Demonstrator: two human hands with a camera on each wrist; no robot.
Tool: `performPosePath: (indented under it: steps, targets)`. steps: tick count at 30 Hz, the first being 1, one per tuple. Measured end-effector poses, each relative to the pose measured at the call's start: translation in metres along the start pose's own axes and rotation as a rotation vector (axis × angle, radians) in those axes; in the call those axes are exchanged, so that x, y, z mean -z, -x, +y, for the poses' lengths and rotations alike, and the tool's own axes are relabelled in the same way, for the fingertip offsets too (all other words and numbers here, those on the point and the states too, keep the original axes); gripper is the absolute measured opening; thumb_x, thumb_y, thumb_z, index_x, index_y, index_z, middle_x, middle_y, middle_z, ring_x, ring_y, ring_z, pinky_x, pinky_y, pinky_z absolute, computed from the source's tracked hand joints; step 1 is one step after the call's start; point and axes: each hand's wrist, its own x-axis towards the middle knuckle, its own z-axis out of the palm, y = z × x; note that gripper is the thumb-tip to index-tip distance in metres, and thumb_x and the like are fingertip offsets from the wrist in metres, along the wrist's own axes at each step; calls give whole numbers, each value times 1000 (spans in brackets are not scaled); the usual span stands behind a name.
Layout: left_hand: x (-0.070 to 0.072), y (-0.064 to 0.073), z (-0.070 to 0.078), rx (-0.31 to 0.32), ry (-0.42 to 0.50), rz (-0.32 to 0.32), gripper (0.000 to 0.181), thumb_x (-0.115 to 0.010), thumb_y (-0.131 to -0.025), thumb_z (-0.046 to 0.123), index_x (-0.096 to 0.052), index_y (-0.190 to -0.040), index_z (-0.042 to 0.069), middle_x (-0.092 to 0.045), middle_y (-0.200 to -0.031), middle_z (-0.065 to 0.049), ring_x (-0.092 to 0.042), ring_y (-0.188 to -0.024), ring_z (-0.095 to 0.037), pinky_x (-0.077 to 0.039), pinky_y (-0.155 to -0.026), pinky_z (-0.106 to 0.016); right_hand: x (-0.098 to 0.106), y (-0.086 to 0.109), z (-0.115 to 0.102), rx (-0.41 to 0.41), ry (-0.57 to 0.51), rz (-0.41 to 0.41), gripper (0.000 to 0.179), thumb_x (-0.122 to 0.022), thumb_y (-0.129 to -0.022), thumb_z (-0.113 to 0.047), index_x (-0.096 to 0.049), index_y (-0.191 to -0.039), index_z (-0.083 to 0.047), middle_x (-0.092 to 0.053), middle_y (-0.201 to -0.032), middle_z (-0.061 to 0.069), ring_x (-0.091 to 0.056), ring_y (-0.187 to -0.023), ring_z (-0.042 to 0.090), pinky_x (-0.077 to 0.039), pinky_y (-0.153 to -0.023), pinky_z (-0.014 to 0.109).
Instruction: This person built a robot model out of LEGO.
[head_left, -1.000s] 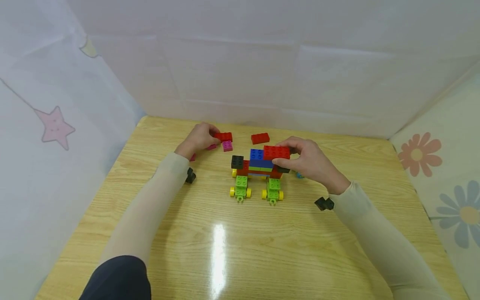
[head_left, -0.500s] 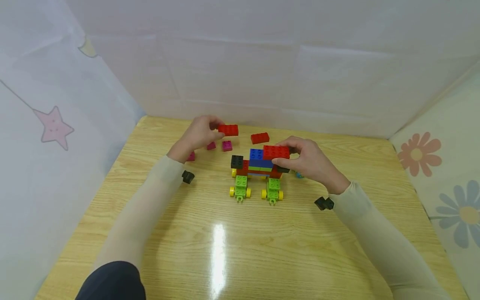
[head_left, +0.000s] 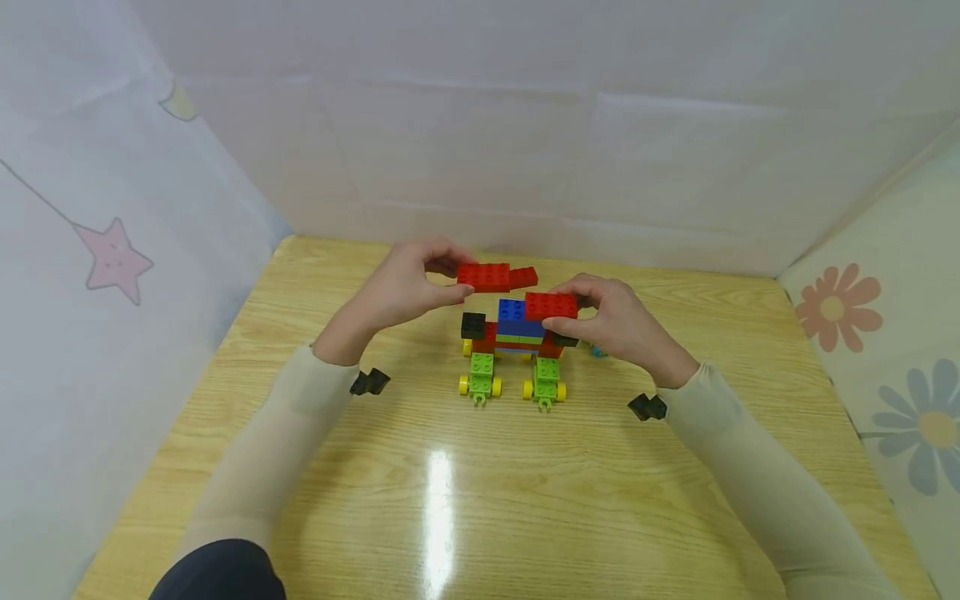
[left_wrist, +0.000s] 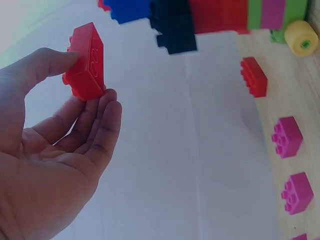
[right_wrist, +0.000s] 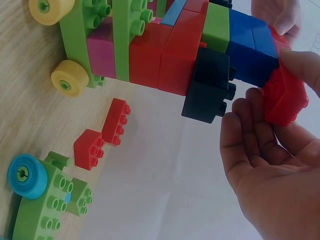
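Currently pinching a red brick (head_left: 483, 277) in the left hand (head_left: 408, 283), thumb against fingers. Holding it off the table (head_left: 360, 500), at about 10 o'clock from the blue bricks (head_left: 512, 312). Showing a gap between it and the build in the left wrist view. Also gripping a second red brick (head_left: 551, 306) in the right hand (head_left: 611, 321), touching the blue bricks at their 3 o'clock. Not managing to tell whether it's fully seated.

Seeing the build standing on the table, with lime-green bases (head_left: 482, 375) at its 7 and 5 o'clock, both on yellow wheels (head_left: 465, 384). Spotting a black brick (head_left: 473, 325) at its 9 o'clock. Noting a loose red brick (head_left: 523, 277) on the table at 12 o'clock.

Finding pink bricks (left_wrist: 287, 137) on the table at 5 o'clock from that loose one, left wrist view. Catching a green piece (right_wrist: 42, 205) with a blue wheel (right_wrist: 27, 176) at 7 o'clock from a small red brick (right_wrist: 89, 149), right wrist view.
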Motion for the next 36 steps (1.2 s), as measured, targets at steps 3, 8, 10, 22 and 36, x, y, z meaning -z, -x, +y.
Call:
performPosePath:
  steps: [3,8,10,22,36]
  targets:
    - [-2,7,7,-23,-2,-12,37,-86,-99,22,-77,-133,13,-78,-127,-5,-73,-118,-26,-59,-108,-48,0,0,-1,-3,-2,-3,46,-83,-103,-39,-75,-142,-17,-72,-141,6,-68,-129,33,-54,-115,61]
    - [-7,13,11,-32,3,-27,34,-86,-98,20,-77,-130,12,-78,-121,-5,-73,-112,-27,-60,-102,-46,0,-1,-1,-5,3,-1,46,-83,-103,-41,-75,-142,-17,-72,-142,5,-67,-130,34,-52,-116,63]
    - [-9,14,11,-34,5,-29,33,-86,-98,19,-77,-129,12,-78,-120,-5,-72,-110,-27,-60,-100,-45,0,-1,-2,-2,6,1,47,-83,-103,-41,-75,-142,-17,-72,-141,5,-67,-129,33,-52,-116,63]
    - [-15,11,8,-28,-6,-49,32,-84,-99,20,-77,-130,11,-77,-123,-5,-71,-111,-29,-61,-101,-49,-1,-3,-2,20,-1,5,44,-84,-103,-40,-76,-139,-16,-76,-129,5,-71,-119,28,-56,-107,54]
    - [-19,10,9,-39,-20,-65,30,-85,-98,19,-78,-126,11,-77,-123,-4,-71,-107,-25,-63,-105,-52,-1,-6,-5,21,7,-3,44,-84,-103,-39,-76,-139,-15,-76,-131,5,-70,-119,29,-56,-105,53]
